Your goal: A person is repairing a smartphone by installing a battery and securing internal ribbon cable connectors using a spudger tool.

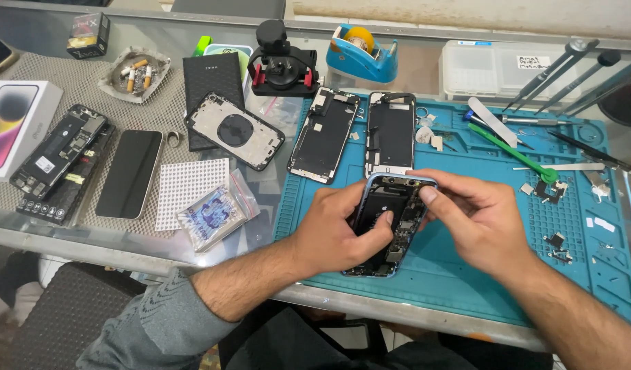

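Left hand [336, 229] grips the opened blue phone frame [387, 226] by its left side, tilted over the teal mat [466, 274] near the desk's front edge; right hand [476, 219] pinches its top corner.

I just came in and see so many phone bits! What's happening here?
A person holds an opened phone with a blue frame over a teal work mat. The left hand grips its side, and the right hand pinches at its top edge. Two screen panels lie just behind it on the mat.
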